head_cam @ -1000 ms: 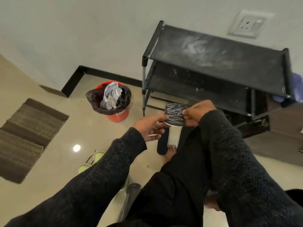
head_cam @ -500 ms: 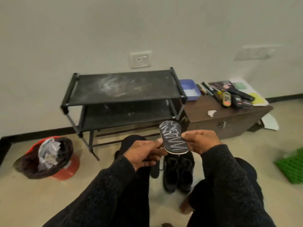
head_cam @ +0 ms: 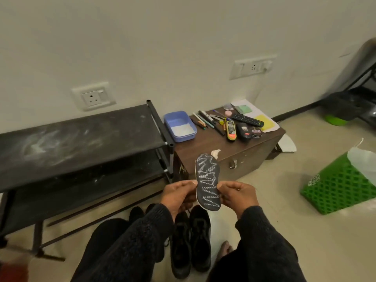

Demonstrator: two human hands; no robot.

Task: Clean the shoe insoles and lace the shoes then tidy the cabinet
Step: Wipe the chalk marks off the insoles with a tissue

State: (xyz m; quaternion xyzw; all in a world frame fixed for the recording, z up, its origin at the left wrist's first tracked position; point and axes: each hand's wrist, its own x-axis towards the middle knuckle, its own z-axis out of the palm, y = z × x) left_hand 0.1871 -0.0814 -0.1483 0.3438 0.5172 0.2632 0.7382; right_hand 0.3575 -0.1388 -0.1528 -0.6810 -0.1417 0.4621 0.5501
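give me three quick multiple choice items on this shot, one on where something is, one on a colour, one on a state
1. Where do the black shoes stand?
A. on the rack's top shelf
B. on the floor below the hands
C. inside the green crate

2. What colour is the tub beside the shoe rack?
A. red
B. yellow
C. blue

3. How is the insole held?
A. pinched by both hands
B. lying flat on the brown cabinet
C. tucked inside a shoe

Key: 1 B, the pair sits on the floor between the person's legs. 2 C, its walls are blue. 3 A, the left hand and the right hand each pinch one edge.
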